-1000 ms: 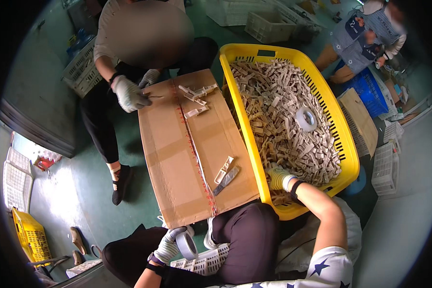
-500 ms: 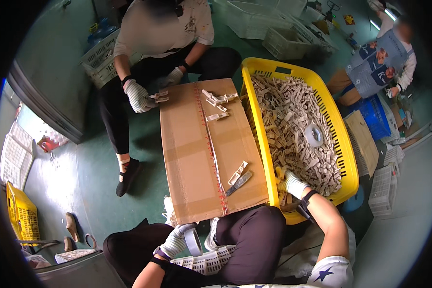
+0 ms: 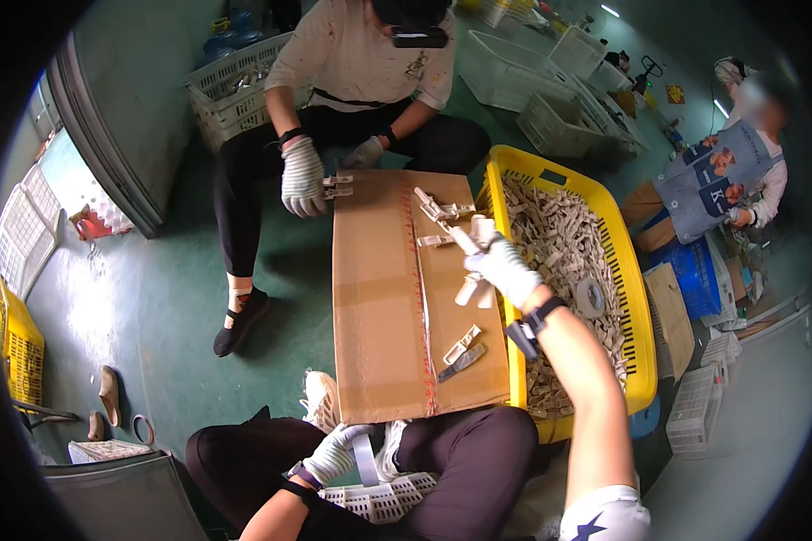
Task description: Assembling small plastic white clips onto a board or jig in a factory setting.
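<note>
My gloved right hand is closed on several beige clip-shaped pieces, held over the right side of a cardboard box. Low in front of me, my gloved left hand grips a roll of tape at the box's near edge. A few loose beige pieces lie on the far part of the box top. Nearer to me, a single beige piece rests beside a grey flat-handled tool. A yellow basket full of such pieces stands against the box's right side.
Across the box sits a co-worker, whose gloved hand holds beige pieces at the far left corner. Another tape roll lies on the basket's pile. White crates stand behind, and another person in an apron stands at right.
My right hand has come out of the yellow basket and moved left over the box, carrying beige pieces. My left hand stays on the tape roll. The view has shifted.
</note>
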Available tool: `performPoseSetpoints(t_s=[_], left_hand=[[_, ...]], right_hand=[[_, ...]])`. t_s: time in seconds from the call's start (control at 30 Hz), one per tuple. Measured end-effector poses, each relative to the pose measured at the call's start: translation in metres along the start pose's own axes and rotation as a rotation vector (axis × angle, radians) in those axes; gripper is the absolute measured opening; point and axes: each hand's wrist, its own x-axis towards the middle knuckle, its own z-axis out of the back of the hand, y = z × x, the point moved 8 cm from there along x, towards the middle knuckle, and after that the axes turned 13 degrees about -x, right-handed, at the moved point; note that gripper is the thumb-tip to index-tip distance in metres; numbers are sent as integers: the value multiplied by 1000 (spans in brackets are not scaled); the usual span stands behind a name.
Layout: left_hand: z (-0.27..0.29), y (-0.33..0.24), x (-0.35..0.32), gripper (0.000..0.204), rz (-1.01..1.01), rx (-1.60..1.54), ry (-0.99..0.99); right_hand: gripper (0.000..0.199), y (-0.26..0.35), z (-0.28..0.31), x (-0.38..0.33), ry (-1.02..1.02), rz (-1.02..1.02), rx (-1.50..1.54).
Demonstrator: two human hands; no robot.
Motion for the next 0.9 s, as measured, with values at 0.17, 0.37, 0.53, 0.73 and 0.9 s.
performPoseSetpoints(t_s=[0.17, 0.37, 0.53, 0.73, 0.9], left_hand=[[0, 2, 4, 30, 25, -50, 45], [0, 0, 0, 35, 89, -209, -38], [-14, 1, 10, 38, 111, -167, -49], [-6, 2, 8, 41, 145, -210, -72], [-5, 5, 6, 44, 186, -189, -95]], right_hand=[[41, -26, -68, 65, 90, -100, 74], [94, -22, -71, 85, 163, -82, -245], [72, -60, 35, 126, -185, -167, -529], [69, -95, 24, 152, -338, -274, -791], [70, -110, -31, 165, -268, -153, -912]])
